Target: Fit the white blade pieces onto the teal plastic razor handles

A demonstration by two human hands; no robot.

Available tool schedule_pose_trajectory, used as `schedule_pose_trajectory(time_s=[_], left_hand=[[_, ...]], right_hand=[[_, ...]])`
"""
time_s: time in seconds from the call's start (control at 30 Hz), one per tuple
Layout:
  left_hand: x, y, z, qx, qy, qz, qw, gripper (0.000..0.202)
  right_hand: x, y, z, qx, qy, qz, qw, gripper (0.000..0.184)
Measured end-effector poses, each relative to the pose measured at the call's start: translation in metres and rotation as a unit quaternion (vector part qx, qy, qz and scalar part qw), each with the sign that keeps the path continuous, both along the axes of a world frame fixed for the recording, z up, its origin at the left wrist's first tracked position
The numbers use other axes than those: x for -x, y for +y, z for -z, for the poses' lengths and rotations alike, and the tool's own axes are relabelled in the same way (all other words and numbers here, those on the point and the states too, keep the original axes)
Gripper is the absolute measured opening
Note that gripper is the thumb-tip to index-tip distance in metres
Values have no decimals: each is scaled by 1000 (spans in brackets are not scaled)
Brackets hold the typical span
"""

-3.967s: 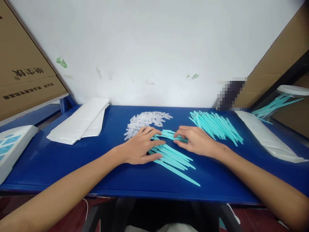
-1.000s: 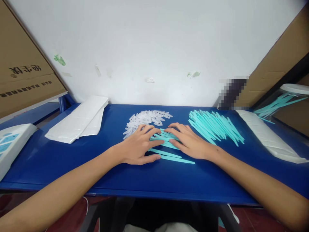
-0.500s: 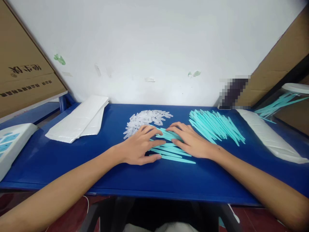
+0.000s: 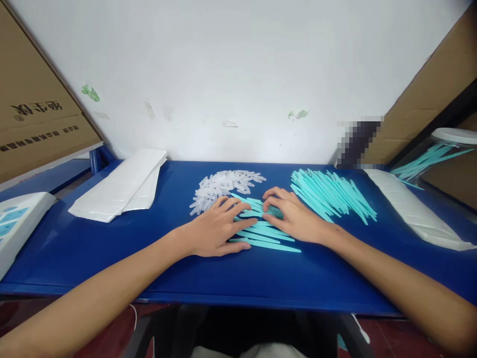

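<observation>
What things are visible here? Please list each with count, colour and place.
Loose sticks: several, turquoise, between hands
Stick pile: one, turquoise, right rear
Small-piece pile: one, translucent white, rear middle
Flat packets: three visible, white, two left, one right
White-lidded jar: one, clear, far right
Jar sticks: several, turquoise, inside jar
Blue-panelled item: one, white, left edge
Cardboard box: one, brown, upper left
Cardboard panel: one, brown, upper right
Table: one, blue, centre
Wall: one, white, behind
Floor: one, red, below
Cord: one, white, lower left
Left hand: one, bare, over sticks' left ends
Right hand: one, bare, at sticks' right
</observation>
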State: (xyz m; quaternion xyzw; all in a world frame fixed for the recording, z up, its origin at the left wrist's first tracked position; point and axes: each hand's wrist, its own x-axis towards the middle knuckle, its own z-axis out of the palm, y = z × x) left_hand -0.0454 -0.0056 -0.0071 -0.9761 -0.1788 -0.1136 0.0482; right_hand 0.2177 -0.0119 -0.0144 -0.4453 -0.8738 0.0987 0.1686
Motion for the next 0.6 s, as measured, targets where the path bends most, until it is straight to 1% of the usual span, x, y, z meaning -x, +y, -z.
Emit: schedule_pose_trajectory(time_s=[0.17, 0.27, 0.37, 0.47, 0.6], left_hand=[[1, 2, 2, 22, -10, -11, 1000, 55], [3, 4, 0, 31, -13, -19, 999, 55], [4, 9, -1, 35, -47, -38, 998, 52], [6, 19, 0, 6, -92, -75, 993, 44], [18, 39, -2, -73, -118, -149, 979, 37]], right_hand=[[2, -2, -1, -20, -8, 5, 1000, 17], [2, -2, 0, -41, -17, 6, 999, 23], [1, 1, 2, -63, -25, 14, 998, 25], [0, 3, 4, -76, -26, 33, 996, 25], [1, 4, 5, -74, -13, 28, 997, 24]])
